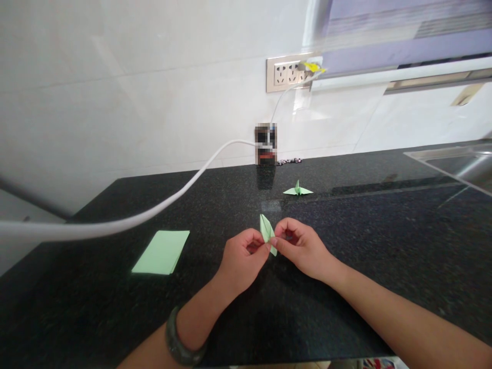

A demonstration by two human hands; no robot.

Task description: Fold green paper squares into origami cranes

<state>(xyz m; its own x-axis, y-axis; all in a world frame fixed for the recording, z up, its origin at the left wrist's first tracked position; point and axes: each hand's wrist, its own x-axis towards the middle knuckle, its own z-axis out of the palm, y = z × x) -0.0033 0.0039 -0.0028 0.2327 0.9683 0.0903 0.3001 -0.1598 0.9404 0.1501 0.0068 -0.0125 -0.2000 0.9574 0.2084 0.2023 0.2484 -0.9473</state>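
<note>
Between my two hands is a small piece of folded green paper, narrow and pointed at its upper end. My left hand pinches it from the left, thumb and forefinger closed on its middle. From the right, my right hand pinches the same piece, its thumb meeting the left thumb. A finished green paper crane with spread wings stands on the counter just beyond my hands. To the left lies a stack of green paper sheets. A dark bangle circles my left wrist.
The black stone countertop runs back to a white tiled wall. Against it stands a blurred-out device with a white cable crossing left. A socket panel is above; a metal sink is at right.
</note>
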